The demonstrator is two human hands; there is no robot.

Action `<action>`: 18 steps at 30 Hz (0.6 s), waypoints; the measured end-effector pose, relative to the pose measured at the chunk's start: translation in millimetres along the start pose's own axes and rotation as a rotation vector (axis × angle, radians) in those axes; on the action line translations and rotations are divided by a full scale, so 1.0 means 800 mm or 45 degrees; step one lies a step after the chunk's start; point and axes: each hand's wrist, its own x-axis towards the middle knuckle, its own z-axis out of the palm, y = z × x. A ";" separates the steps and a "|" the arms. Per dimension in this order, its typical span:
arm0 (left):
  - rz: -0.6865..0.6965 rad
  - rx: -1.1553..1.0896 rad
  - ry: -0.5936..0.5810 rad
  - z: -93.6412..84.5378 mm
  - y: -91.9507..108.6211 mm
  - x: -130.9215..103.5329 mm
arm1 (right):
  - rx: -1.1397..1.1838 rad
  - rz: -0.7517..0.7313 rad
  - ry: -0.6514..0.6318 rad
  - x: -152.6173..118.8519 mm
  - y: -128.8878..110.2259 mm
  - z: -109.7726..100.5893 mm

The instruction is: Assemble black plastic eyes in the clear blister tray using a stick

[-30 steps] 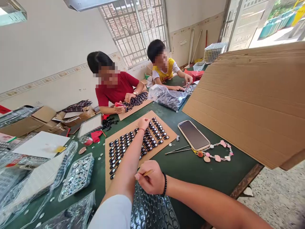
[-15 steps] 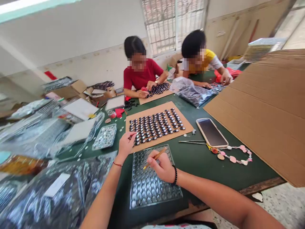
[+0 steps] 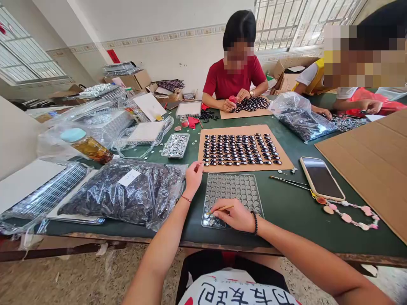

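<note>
My right hand (image 3: 237,215) is closed around a thin wooden stick (image 3: 225,208). The stick's tip is over the near left corner of a clear plastic tray (image 3: 233,186) with rows of round pockets. A few shiny round pieces (image 3: 215,221) sit in that corner, partly covered by my hand. My left hand (image 3: 193,180) is pinched at the near left corner of a cardboard sheet (image 3: 246,168), by the end of the nearest row. Whatever is between its fingertips is too small to make out. Rows of black oval pieces with pale, shiny tops (image 3: 238,149) cover the sheet.
A small box of shiny discs (image 3: 175,145) stands beyond my left hand. Left lies a bag of dark pieces (image 3: 127,195), with a jar (image 3: 85,144) behind. Right are tweezers (image 3: 288,181), a phone (image 3: 321,178) and a large cardboard panel (image 3: 369,148). Two people work across the table.
The view has shifted, showing more of the left side and my lap. Over the tray, the stick in my right hand has moved to the near left corner. My left hand stays at the sheet's corner.
</note>
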 end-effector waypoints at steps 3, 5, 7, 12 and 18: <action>0.053 0.079 -0.070 0.003 0.007 -0.011 | -0.050 -0.075 -0.069 -0.001 -0.002 0.003; 0.059 0.073 -0.091 0.004 0.010 -0.013 | -0.044 -0.106 -0.020 -0.002 -0.003 0.001; 0.049 0.026 -0.096 0.004 0.012 -0.013 | -0.032 -0.115 0.123 -0.002 -0.003 -0.006; -0.169 -0.191 -0.380 0.006 0.023 -0.014 | -0.101 -0.056 0.545 0.005 0.006 -0.033; -0.372 -0.458 -0.927 -0.001 0.039 -0.024 | -0.134 -0.054 0.708 0.015 0.020 -0.053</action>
